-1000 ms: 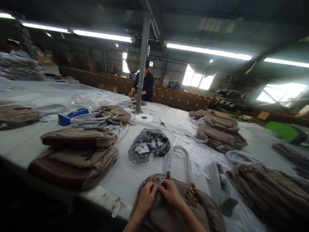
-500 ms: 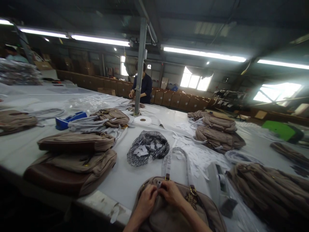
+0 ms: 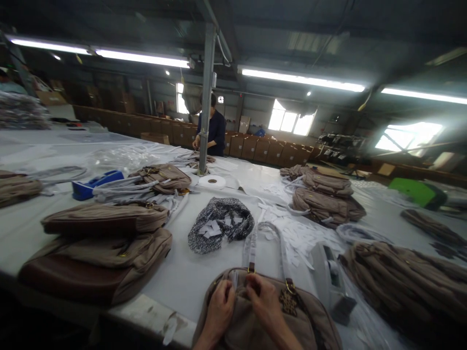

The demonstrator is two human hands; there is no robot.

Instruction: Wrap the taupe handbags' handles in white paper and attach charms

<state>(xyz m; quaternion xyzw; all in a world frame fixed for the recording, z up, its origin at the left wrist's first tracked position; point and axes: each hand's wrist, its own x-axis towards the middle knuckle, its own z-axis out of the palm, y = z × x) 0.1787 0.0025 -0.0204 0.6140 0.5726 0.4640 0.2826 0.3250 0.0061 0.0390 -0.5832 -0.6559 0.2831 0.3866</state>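
Note:
A taupe handbag (image 3: 310,311) lies at the table's front edge, its handles (image 3: 280,243) wrapped in whitish covering and joined by brown tabs with gold-coloured rings. My left hand (image 3: 221,306) is over the bag's upper left part, thumb and fingers pinched together. A small pale, see-through strip (image 3: 235,278) stands up at its fingertips. Just to the right, my right hand (image 3: 265,300) is closed with bent fingers over the bag below the handle tab; what its fingertips hold, if anything, is hidden. A leopard-patterned charm (image 3: 288,302) hangs from the right ring.
Beyond the bag lies a speckled grey cloth (image 3: 197,233) with white tags on it. A grey tape dispenser (image 3: 330,279) stands to the right. Stacked bags lie left (image 3: 142,248) and right (image 3: 408,277). A person (image 3: 216,129) stands by the post (image 3: 206,97).
My hands have drawn slightly apart, and the right fingers sit a little lower. The small pale strip now shows more upright between them. The view has shifted slightly.

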